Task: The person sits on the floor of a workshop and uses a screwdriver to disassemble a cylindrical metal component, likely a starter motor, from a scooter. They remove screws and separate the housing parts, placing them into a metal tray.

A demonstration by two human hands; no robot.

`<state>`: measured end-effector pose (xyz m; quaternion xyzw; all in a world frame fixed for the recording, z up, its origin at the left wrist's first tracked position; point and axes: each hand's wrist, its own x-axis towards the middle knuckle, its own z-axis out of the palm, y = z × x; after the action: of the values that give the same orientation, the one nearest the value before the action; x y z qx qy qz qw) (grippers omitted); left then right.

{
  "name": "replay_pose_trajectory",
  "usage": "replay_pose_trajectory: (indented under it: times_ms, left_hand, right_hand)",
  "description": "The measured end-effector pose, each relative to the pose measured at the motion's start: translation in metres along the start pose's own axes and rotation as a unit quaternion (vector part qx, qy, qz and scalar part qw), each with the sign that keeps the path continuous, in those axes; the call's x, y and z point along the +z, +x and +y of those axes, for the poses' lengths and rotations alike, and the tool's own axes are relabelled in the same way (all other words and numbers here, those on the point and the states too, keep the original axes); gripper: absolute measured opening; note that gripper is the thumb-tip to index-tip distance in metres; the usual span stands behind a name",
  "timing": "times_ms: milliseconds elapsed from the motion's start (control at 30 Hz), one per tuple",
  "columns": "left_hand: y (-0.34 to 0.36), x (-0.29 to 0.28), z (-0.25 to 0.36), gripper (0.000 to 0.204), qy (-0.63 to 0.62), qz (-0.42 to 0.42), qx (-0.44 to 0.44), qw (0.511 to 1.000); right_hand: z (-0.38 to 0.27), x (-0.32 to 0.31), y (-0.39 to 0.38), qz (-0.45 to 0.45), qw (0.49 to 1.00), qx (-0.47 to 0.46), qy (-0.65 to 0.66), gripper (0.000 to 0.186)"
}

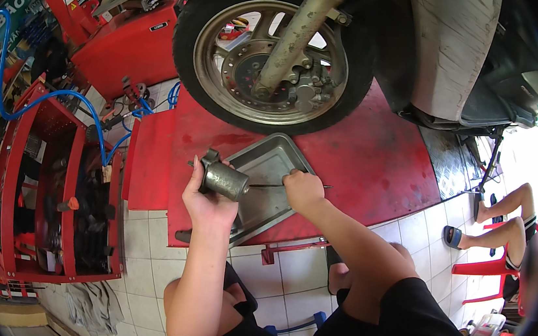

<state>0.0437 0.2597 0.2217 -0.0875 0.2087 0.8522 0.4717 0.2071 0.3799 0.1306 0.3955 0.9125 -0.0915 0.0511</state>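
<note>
My left hand [207, 202] is wrapped round a grey metal cylinder with a dark mounting end, which looks like a starter motor [227, 182]. It is held above the left side of a shallow metal tray [279, 144]. Over the tray's right side, my right hand [303, 190] is closed on a thin rod-like tool [266, 185]. The tool's slim end points left toward the cylinder's lower end, and its other end sticks out to the right of my fist. Whether the tip touches the cylinder I cannot tell.
The tray rests on a red lift platform [375, 159], below a motorcycle's front wheel [185, 61]. To the left stand a red tool trolley [71, 213] and a blue air hose [95, 110]. At right, a person's sandalled foot [453, 237] is near a red plastic chair [487, 272].
</note>
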Motion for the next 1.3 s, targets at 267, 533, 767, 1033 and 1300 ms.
replay_pose_trajectory:
  times_ms: [267,533,767,1033,1300]
  left_hand:
    - [-0.007,0.007,-0.002,0.038,-0.083,-0.071,-0.058,0.992]
    - [-0.006,-0.002,0.000,0.048,-0.025,-0.191,-0.104,0.976]
    - [-0.025,-0.009,-0.077,0.053,-0.013,-0.138,-0.291,0.947]
    - [-0.038,-0.022,-0.068,0.065,-0.041,-0.041,-0.219,0.974]
    - [-0.032,-0.032,-0.066,0.055,0.014,-0.065,-0.193,0.979]
  right_hand:
    - [-0.004,-0.029,-0.008,-0.006,0.998,0.027,0.052,0.024]
    - [0.005,-0.021,-0.006,0.066,0.983,0.029,0.166,0.026]
    - [0.086,0.112,0.051,0.081,0.852,0.070,0.512,0.026]
    - [0.019,0.038,0.022,-0.152,0.444,0.244,0.849,0.031]
    - [0.021,0.083,0.034,-0.105,0.525,0.213,0.818,0.033]
